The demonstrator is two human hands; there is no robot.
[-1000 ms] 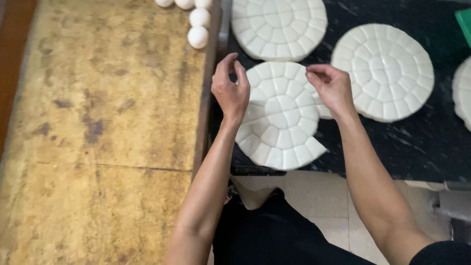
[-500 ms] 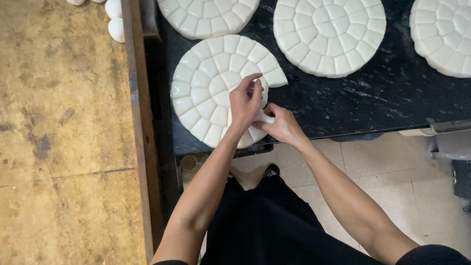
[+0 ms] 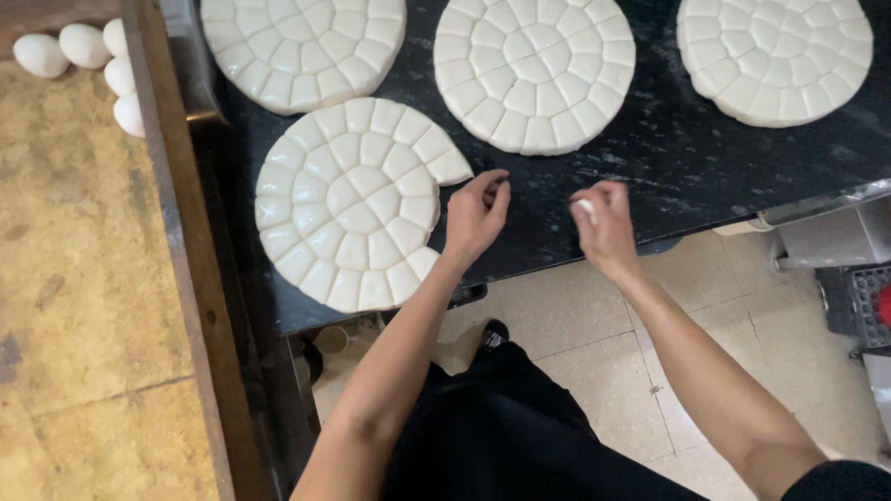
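Note:
A round white dough disc [image 3: 348,204], scored into many small pieces, lies on a black tray [image 3: 668,176]; a few pieces are gone from its right edge. My left hand [image 3: 473,215] hovers just right of that gap, fingers curled around a small piece of dough that is mostly hidden. My right hand [image 3: 603,223] is further right over the bare tray, pinching a small white dough piece [image 3: 583,206] between thumb and fingers. The two hands are apart.
Three more scored dough discs [image 3: 534,70] lie along the far side of the tray. A worn wooden table [image 3: 83,278] stands at the left with several round white dough balls [image 3: 83,46] at its far edge. Beige floor tiles and a grey crate [image 3: 854,297] are below right.
Both hands have left the disc's edge and moved right over the bare tray, separating, each with a piece of dough. The camera view has shifted left.

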